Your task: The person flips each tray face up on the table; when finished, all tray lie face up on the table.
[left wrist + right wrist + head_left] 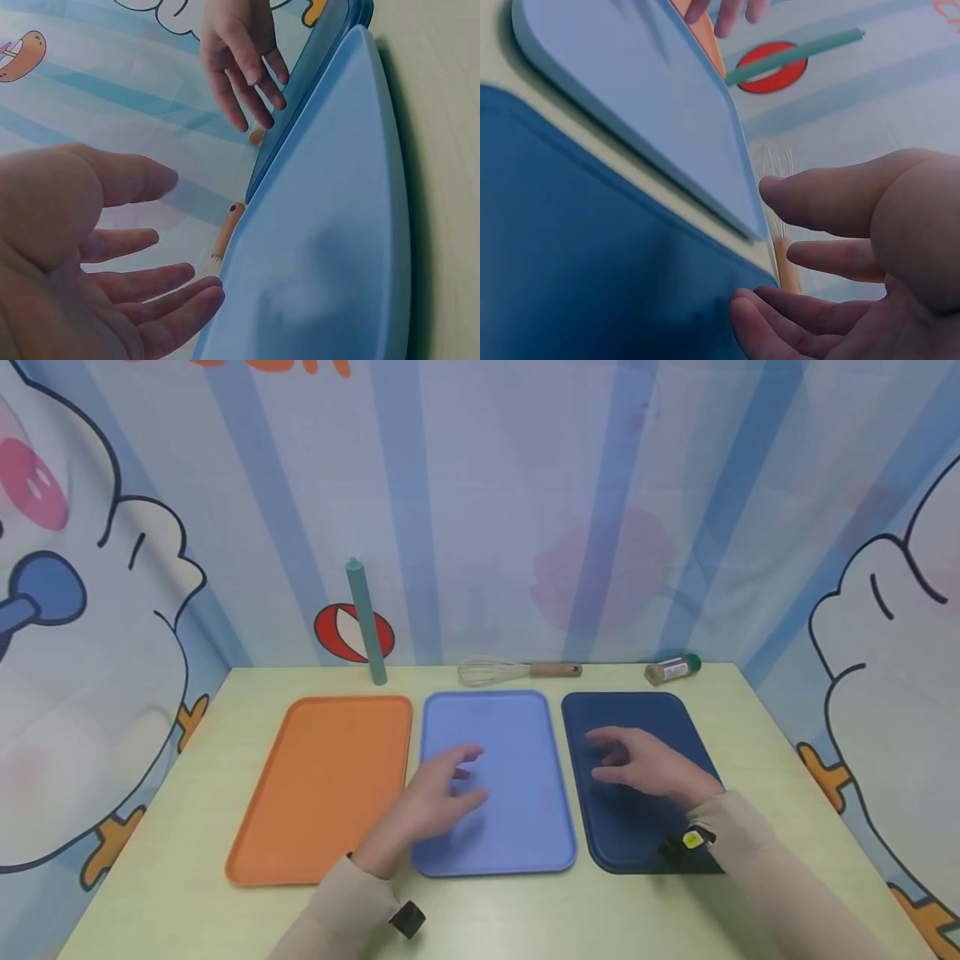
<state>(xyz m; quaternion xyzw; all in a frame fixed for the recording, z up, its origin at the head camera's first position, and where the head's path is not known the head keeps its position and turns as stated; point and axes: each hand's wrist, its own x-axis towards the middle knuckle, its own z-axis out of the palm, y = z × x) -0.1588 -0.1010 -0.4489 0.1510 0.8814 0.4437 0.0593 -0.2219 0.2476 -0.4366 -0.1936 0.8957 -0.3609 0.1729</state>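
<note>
My left hand (438, 797) hovers over the left part of the light blue tray (517, 777), fingers apart and holding nothing. Above the dark blue tray (637, 843) my right hand (648, 764) is held in the air, its fingers spread and bent a little, also holding nothing. In the left wrist view the left hand (97, 255) shows an open palm beside the light blue tray (322, 247). The right wrist view shows the right hand (855, 255) with thumb and fingers parted near the dark blue tray (592, 247).
An orange tray (330, 777) lies at the left. Along the table's back edge are a teal stick-like object (366, 627) standing up, a whisk (555, 669) lying flat, and a small green-capped jar (671, 670) on its side. A printed curtain (487, 510) hangs behind.
</note>
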